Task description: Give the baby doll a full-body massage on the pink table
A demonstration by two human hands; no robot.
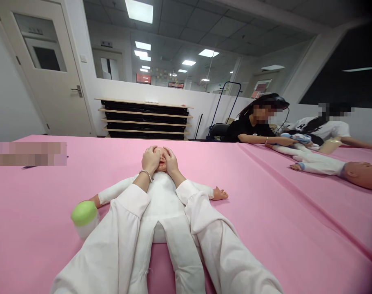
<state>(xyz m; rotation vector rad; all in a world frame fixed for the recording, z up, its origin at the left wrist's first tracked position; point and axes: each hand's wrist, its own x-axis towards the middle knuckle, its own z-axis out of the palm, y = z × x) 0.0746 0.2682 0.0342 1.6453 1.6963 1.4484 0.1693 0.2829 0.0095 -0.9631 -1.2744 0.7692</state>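
A baby doll [164, 200] with a white cloth body lies on its back on the pink-covered table, arms spread sideways and legs toward me. My left hand [149, 159] cups one side of its head, fingers curved over the brow. On the other side, my right hand [171, 160] holds the head the same way. Between the hands the doll's nose and mouth show; its eyes and forehead are mostly covered. A beaded bracelet [147, 174] circles my left wrist. Beside the doll's hand at left stands a white container with a green lid [84, 213], close to my left sleeve.
Pink cloth [259, 228] covers the table. At right, a person in black [250, 128] and one in white [335, 128] sit near another doll [326, 163] and a bottle [330, 145]. Stacked boards [145, 118] and a trolley [225, 102] stand behind.
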